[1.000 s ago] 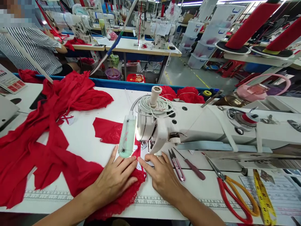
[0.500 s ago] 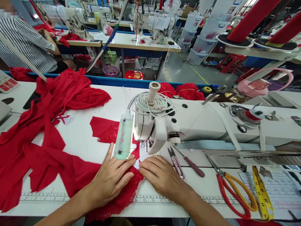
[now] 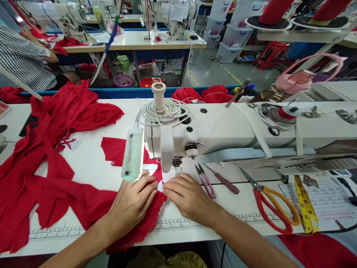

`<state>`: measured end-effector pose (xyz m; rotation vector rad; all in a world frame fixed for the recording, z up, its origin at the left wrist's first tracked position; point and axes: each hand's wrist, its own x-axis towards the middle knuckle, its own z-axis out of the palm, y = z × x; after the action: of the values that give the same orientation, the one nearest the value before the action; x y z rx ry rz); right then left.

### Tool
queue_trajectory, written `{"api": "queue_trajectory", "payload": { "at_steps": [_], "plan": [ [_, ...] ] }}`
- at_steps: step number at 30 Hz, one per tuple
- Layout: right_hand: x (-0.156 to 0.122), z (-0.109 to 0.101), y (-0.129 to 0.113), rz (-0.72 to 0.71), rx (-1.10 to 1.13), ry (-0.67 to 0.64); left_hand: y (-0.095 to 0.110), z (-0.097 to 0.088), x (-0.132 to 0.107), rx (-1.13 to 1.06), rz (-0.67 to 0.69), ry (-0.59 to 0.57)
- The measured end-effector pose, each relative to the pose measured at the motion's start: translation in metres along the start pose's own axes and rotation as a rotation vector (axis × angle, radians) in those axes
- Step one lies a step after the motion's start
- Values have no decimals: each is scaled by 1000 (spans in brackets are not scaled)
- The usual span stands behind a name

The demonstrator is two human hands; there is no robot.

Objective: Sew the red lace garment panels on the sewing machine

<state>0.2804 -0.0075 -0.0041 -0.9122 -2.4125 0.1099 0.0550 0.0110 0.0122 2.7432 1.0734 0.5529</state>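
My left hand (image 3: 133, 204) lies flat on a piece of red lace fabric (image 3: 139, 227), fingers stretched toward the needle of the white sewing machine (image 3: 223, 130). My right hand (image 3: 187, 196) is beside it, its fingertips pinched on a small white label (image 3: 160, 186) at the fabric's edge, just in front of the presser foot (image 3: 176, 169). A pale green lamp (image 3: 133, 156) hangs over my left fingers and hides part of the fabric.
Thread snips (image 3: 205, 181), a seam ripper (image 3: 226, 183), red-and-orange scissors (image 3: 275, 208) and a yellow tape measure (image 3: 305, 208) lie to the right. Loose red fabric (image 3: 44, 149) is heaped on the left. A person in a striped shirt (image 3: 22, 63) works behind.
The view has tipped down and nearer. Both hands have slid a little toward the presser foot, and my right fingertips have closed on the white label.
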Motion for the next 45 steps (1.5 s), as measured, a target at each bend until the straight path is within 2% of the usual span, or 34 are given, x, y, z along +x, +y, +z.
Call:
{"api": "queue_trajectory", "payload": {
  "at_steps": [3, 6, 14, 20, 28, 31, 37, 45],
  "plan": [
    [-1, 1, 1, -2, 19, 4, 5, 0, 13, 78, -48, -29],
    [-2, 1, 1, 0, 50, 10, 4, 4, 18, 62, -133, -62],
    [-3, 1, 0, 21, 58, -1, 8, 14, 17, 107, -154, 55],
    [-3, 1, -1, 25, 64, 17, 8, 16, 15, 57, -188, 66],
    [-2, 0, -2, 31, 65, -2, 11, 9, 18, 178, -115, 35],
    [-2, 1, -3, 34, 65, 11, 12, 10, 19, 277, -63, 68],
    [-2, 2, -2, 11, 50, 42, 10, 12, 18, 142, -123, 118],
    [-2, 3, 0, 12, 63, 41, 10, 8, 10, 225, 10, 86]
  ]
}}
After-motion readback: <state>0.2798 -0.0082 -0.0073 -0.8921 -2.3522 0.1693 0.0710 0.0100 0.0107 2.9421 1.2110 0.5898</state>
